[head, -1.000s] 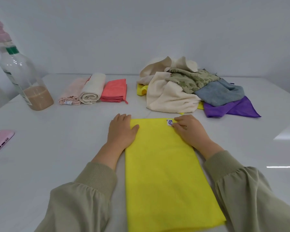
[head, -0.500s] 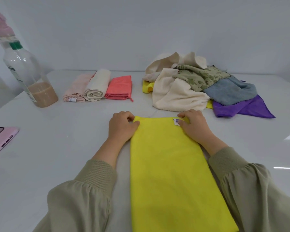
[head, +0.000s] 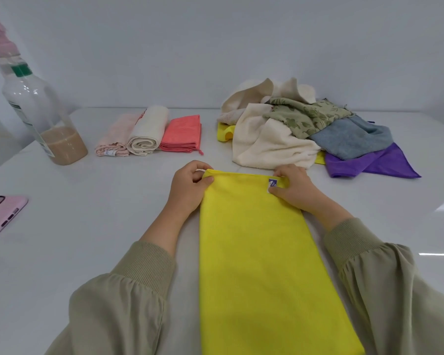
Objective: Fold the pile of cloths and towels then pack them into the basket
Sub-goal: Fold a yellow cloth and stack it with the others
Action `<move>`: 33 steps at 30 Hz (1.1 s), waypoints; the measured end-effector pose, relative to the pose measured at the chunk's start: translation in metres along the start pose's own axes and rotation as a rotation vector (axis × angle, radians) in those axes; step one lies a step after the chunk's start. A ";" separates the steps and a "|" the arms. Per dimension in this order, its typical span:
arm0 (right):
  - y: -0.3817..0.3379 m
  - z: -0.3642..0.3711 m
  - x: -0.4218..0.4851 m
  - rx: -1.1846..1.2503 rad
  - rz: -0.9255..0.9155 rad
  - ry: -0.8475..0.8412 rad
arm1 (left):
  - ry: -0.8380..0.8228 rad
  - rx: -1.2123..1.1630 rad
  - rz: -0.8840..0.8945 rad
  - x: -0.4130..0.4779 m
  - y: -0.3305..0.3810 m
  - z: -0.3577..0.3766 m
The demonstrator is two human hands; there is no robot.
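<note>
Got a long yellow cloth [head: 262, 252] laid flat on the white table [head: 87, 239], already folded into a narrow strip and running from the near edge straight away toward the far side. Pinching its far left corner with the left hand [head: 187, 188], thumb on top and fingers curled round the edge, that corner lifted just a touch off the table. Gripping the far right corner with the right hand [head: 295, 190] much the same way, thumb pressed right beside the little blue-and-white label [head: 272, 183]. So both hands closed on the cloth, with olive sleeves [head: 128, 290] on either side of it.

Just beyond the right hand: a messy pile [head: 292, 129] of unfolded stuff. Cream towel [head: 264, 142] on the near side, green leafy cloth [head: 308, 116] on top, blue-grey cloth [head: 351, 137] to the right, purple cloth [head: 385, 162] sticking out at the near right corner. Also a bit of another yellow one [head: 226, 131] poking out on the left.

Left of the pile, lined up side by side and touching: a folded pale pink cloth [head: 116, 137], a rolled cream cloth [head: 149, 131] and a folded coral cloth [head: 182, 133].

Way off to the left: a clear bottle [head: 36, 106] with beige liquid in the bottom, and nearer, a pink phone [head: 0, 216] half cut off by the frame edge.
</note>
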State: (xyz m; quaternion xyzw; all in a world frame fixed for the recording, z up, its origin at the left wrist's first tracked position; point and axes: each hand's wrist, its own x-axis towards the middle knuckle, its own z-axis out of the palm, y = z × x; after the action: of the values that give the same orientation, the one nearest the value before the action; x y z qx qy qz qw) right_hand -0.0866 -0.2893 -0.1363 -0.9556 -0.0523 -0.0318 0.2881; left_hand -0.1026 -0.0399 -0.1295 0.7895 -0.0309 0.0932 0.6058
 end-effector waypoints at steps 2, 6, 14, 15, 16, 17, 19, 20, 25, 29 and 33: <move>-0.001 -0.002 -0.002 0.139 0.009 0.010 | -0.002 -0.050 0.004 -0.001 0.000 -0.001; -0.002 -0.010 -0.005 0.322 0.037 0.073 | 0.022 -0.072 0.010 0.001 0.000 -0.001; -0.001 -0.015 -0.013 0.689 0.006 0.110 | 0.034 -0.037 0.052 0.000 0.001 -0.002; -0.001 -0.015 -0.013 0.694 0.012 0.130 | 0.033 -0.029 0.052 0.000 0.001 -0.001; -0.002 -0.015 -0.013 0.694 0.020 0.148 | 0.034 -0.023 0.047 0.000 0.001 -0.001; -0.002 -0.015 -0.013 0.688 0.037 0.157 | 0.037 -0.017 0.039 0.000 0.001 0.000; -0.002 -0.016 -0.013 0.678 0.083 0.148 | 0.057 0.012 0.033 0.001 0.000 0.000; -0.002 -0.016 -0.013 0.666 0.099 0.139 | 0.072 0.035 0.038 0.001 0.000 0.000; 0.000 -0.022 -0.015 0.556 0.111 0.078 | 0.112 0.094 0.072 0.000 0.001 0.000; 0.000 -0.023 -0.015 0.362 0.087 0.121 | 0.125 0.100 0.095 -0.001 0.001 -0.001; -0.002 -0.021 -0.017 0.314 0.111 0.217 | 0.093 0.162 0.114 -0.001 -0.003 -0.001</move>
State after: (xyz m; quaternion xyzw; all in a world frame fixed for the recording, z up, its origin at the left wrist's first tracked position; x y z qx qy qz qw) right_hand -0.1040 -0.3011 -0.1191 -0.8914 0.0272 -0.1100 0.4389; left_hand -0.1028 -0.0377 -0.1323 0.8276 -0.0400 0.1664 0.5346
